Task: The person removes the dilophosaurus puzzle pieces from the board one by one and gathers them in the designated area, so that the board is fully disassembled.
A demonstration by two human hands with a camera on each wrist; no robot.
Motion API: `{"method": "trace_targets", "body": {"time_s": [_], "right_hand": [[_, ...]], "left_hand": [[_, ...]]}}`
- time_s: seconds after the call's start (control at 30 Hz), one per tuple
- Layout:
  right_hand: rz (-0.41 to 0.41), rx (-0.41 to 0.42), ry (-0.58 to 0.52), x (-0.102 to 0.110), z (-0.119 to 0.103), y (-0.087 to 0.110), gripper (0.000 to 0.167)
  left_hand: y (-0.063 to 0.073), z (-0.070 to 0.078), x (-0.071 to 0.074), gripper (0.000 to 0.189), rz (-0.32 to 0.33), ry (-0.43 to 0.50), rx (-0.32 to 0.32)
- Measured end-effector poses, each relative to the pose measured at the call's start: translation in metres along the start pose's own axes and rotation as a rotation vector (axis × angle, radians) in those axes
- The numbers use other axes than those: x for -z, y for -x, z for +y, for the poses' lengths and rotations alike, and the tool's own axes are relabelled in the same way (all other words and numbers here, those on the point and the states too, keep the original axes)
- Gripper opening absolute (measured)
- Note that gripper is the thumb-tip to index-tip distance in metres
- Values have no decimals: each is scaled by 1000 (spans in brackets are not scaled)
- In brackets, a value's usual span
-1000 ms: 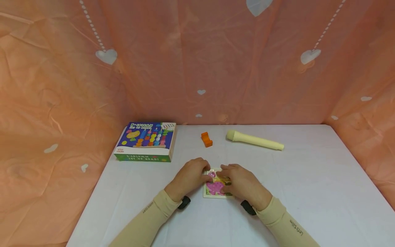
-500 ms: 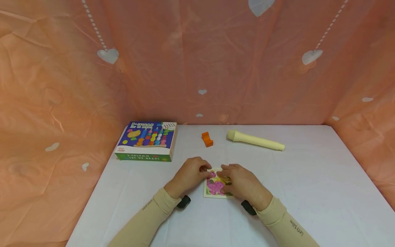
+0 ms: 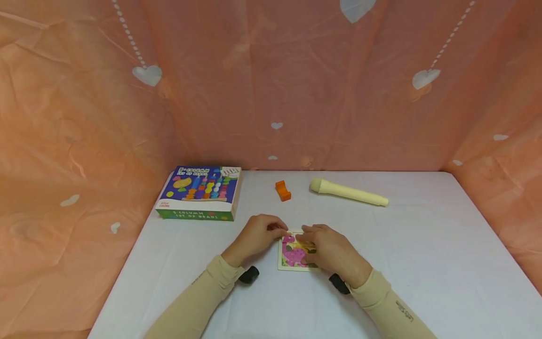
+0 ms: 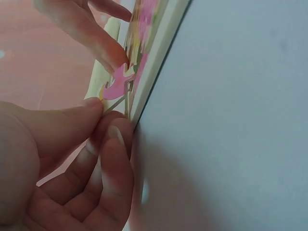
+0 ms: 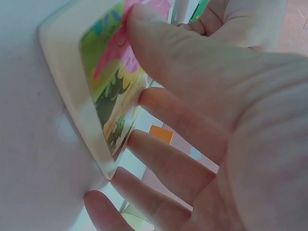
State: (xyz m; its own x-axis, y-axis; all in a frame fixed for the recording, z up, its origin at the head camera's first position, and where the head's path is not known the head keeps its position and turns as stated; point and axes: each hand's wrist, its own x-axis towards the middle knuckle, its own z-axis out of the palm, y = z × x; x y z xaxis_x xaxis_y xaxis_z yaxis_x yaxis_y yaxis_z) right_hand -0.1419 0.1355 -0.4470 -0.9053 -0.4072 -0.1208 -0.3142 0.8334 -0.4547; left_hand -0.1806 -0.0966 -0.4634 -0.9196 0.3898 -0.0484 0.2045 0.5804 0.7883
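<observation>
A small square picture puzzle with a pale frame (image 3: 296,270) and a pink dinosaur picture lies on the table between the two hands. My left hand (image 3: 256,239) is at its far left corner. Thumb and forefinger pinch a pink puzzle piece (image 4: 118,86), which stands tilted against the board in the left wrist view. My right hand (image 3: 334,252) rests on the puzzle's right side. In the right wrist view its thumb touches the pink picture (image 5: 122,50), and the other fingers stretch along the far part and edge of the board. The right hand covers part of the picture.
A box of column beads (image 3: 199,193) stands at the back left of the white table (image 3: 423,249). Behind the puzzle lie an orange curved block (image 3: 282,190) and a pale yellow toy microphone (image 3: 349,192). Orange cloth with hearts (image 3: 296,84) hangs around the table.
My left fingers have drawn back a little to the left, and the pink piece at the far left corner has shifted and tilted. My right hand has stayed in place on the puzzle.
</observation>
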Motion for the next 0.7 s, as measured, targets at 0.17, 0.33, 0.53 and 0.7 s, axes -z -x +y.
{"method": "trace_targets", "body": {"time_s": [0.17, 0.33, 0.53, 0.7], "right_hand": [[-5, -3, 4, 0, 0, -1, 49], [-8, -14, 0, 0, -1, 0, 49], [-8, -28, -14, 0, -2, 1, 50], [-13, -27, -22, 1, -2, 2, 50]], "left_hand": [[0, 0, 3, 10, 34, 25, 19], [8, -4, 13, 9, 67, 76, 93], [31, -22, 35, 7, 110, 96, 160], [58, -45, 64, 10, 143, 59, 194]]}}
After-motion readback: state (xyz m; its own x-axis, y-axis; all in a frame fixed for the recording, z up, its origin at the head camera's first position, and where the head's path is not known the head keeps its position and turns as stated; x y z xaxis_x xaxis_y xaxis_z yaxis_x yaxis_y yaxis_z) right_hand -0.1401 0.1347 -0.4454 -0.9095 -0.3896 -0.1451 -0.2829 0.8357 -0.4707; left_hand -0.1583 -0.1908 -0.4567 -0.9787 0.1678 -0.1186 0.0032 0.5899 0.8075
